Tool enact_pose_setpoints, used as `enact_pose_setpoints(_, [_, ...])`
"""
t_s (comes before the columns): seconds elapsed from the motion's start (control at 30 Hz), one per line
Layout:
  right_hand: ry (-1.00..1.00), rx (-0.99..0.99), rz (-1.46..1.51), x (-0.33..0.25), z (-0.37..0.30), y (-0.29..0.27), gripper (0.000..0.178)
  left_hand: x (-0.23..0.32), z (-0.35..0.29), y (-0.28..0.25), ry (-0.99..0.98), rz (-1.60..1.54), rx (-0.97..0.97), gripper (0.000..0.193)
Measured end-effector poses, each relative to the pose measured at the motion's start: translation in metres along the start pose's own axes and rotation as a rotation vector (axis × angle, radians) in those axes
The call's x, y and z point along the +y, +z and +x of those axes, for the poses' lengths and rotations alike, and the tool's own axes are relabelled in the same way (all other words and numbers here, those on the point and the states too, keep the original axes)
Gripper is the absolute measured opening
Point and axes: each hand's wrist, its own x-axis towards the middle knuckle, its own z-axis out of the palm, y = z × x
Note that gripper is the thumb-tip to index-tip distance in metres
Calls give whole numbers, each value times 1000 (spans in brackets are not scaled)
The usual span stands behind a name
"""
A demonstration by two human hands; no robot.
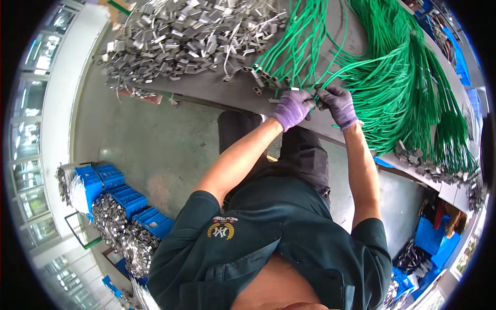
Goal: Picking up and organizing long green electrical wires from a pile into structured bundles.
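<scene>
Both my hands wear purple gloves with dark grey fingers and meet at the table's near edge. My left hand (293, 108) is closed, its fingertips pinching near the end of a green wire (336, 75). Close beside it, my right hand (337, 104) is closed on the same wire, which runs up and right from between the hands. The wire's very end is hidden by the gloves. Just beyond my left hand lies a bunch of green wires (297, 44) with small metal pieces (261, 77) at their near ends.
A large heap of grey metal pieces (175, 44) with pale leads covers the table's left. Long green wires (398, 88) spread over its right, with metal blocks (413, 155) at their ends. Blue crates (129, 199) and more metal parts (121, 232) stand at lower left; a blue bin (429, 235) stands at lower right.
</scene>
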Motion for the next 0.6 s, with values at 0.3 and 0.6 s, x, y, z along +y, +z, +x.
enact_pose_setpoints(0.3, [-223, 319, -579, -15, 9, -14, 20, -3, -36, -104, 396, 454, 717, 31])
enact_pose_setpoints(0.6, [-483, 423, -770, 57, 19, -19, 14, -56, 27, -173, -305, 470, 837, 40])
